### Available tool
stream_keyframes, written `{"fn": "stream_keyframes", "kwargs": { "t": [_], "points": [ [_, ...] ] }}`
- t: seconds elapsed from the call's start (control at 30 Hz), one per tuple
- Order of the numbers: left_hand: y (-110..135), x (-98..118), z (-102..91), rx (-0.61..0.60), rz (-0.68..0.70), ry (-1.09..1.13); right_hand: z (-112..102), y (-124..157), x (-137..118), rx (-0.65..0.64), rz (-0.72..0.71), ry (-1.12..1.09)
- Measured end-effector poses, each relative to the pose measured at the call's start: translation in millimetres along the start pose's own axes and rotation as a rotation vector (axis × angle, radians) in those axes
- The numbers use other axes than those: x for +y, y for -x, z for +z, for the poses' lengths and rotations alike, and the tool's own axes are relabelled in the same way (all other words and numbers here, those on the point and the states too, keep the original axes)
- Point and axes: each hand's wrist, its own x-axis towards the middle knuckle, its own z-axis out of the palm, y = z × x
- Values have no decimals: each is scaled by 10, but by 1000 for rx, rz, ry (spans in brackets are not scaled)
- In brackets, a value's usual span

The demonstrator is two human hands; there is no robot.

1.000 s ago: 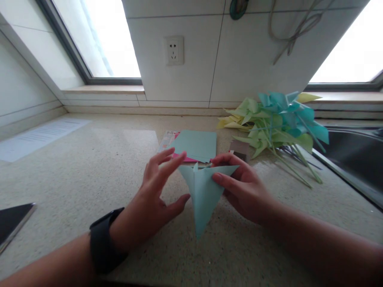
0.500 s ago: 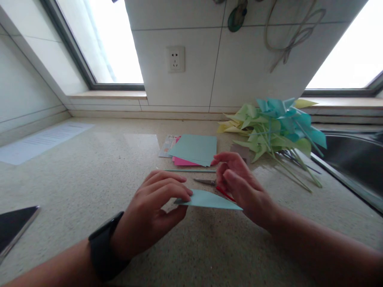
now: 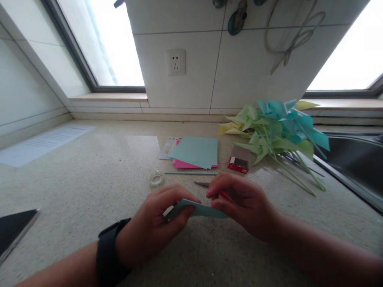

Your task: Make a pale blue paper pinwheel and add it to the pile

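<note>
A folded light blue sheet of paper [image 3: 203,210] is held just above the counter. My left hand [image 3: 167,211] pinches its left end between thumb and fingers, and a dark watch is on that wrist. At the right end, my right hand [image 3: 239,199] is closed with its thumb against the paper; its other fingers are curled and partly hidden. Behind that hand lie scissors [image 3: 202,183] with red handles, partly covered. A thin pale green stick [image 3: 190,173] and a roll of clear tape [image 3: 156,179] rest beyond the paper.
Light blue and pink sheets [image 3: 196,149] are stacked farther back, beside a small red-edged box [image 3: 238,159]. Paper pinwheels [image 3: 278,123] on sticks lie at right, near a sink [image 3: 353,159]. A dark tablet-like object [image 3: 16,229] and a printed sheet [image 3: 44,143] are at left.
My right hand has lowered and moved in to the paper, uncovering the small box. My left hand has tilted the paper, its thumb now in front, and the tape roll shows.
</note>
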Motion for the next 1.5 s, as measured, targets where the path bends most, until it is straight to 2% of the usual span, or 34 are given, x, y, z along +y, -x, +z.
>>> {"fn": "stream_keyframes", "kwargs": {
  "t": [0.17, 0.37, 0.67, 0.97, 1.07, 1.13, 1.2, 1.27, 1.33, 1.37, 1.43, 1.5],
  "points": [
    [1, -9, 7, 103, -43, 8, -15, -19, 14, -39, -28, 101],
    [14, -7, -33, 77, -45, -18, -1, -30, 25, -56, -16, 128],
    [85, -106, -42, 257, -175, -34, -77, -92, 83, -5, 39, 124],
    [88, -105, -35, 275, -255, 94, -108, -110, 32, 8, 52, 132],
    [59, -133, -31, 203, -351, 302, -114, -115, 59, 55, 80, 108],
    [32, -153, -27, 40, -412, 441, -120, -117, 71, 56, 86, 111],
    [7, -160, -21, -134, -444, 483, -143, -126, 75, -6, 99, 115],
    [-9, -151, -17, -217, -458, 472, -206, -152, 72, -99, 161, 89],
    [-14, -137, -17, -222, -483, 493, -316, -198, 67, -144, 283, 73],
    [-12, -133, -19, -211, -497, 515, -384, -225, 65, -125, 343, 97],
    [0, -140, -27, -181, -519, 545, -523, -275, 57, -167, 411, 309],
    [15, -165, -37, -130, -537, 573, -630, -304, 44, -318, 398, 572]
  ]
}}
